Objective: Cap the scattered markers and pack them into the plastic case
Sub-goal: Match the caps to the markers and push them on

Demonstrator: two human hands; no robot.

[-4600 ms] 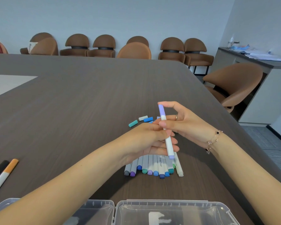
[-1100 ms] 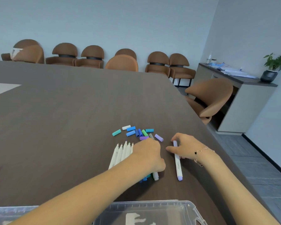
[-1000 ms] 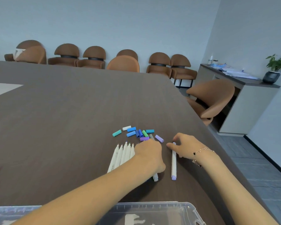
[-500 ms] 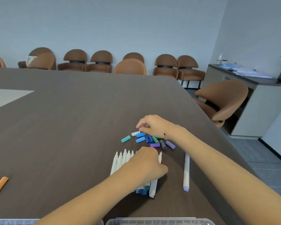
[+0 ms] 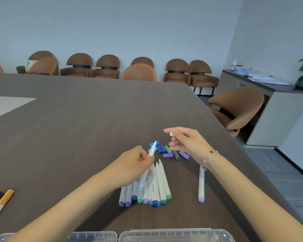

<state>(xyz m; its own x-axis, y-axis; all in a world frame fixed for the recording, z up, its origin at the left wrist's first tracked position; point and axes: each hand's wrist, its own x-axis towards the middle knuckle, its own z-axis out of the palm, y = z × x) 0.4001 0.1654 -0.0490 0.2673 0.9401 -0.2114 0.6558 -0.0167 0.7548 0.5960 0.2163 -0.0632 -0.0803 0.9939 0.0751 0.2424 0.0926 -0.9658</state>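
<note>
— Left hand point(image 5: 136, 165) was closed around one uncapped marker point(image 5: 148, 163) and held it lifted over the bundle of markers point(image 5: 147, 187), tip pointing away from the person. Did you see what the right hand had?

— Right hand point(image 5: 185, 142) pinched a small white cap point(image 5: 171, 133) between thumb and forefinger, above the loose caps point(image 5: 168, 151). The cap was not yet on the marker; the two were near but apart.

— So how much of the work was done?

— Very little, I think. Only one marker point(image 5: 201, 184) lay alone on the table point(image 5: 77, 128), to the right of the bundle, with a lilac end towards the person. Its far end was hidden behind the right wrist, so I cannot say if it was capped. The markers in the bundle showed bare tips at the far side, so they still needed caps.

— And the loose caps?

— They lay in a small heap just beyond the bundle: blue, green, grey and purple ones. I judge one cap for each open marker, more or less.

— Was anything in the plastic case point(image 5: 175, 235)?

— It stood at the near edge of the table, on the person's side of the bundle. Only its rim was visible, and I saw no marker inside the part shown. Packing had not begun, in my judgement. Two other pens point(image 5: 0, 203), orange and black, lay far to the left of the bundle.
</note>
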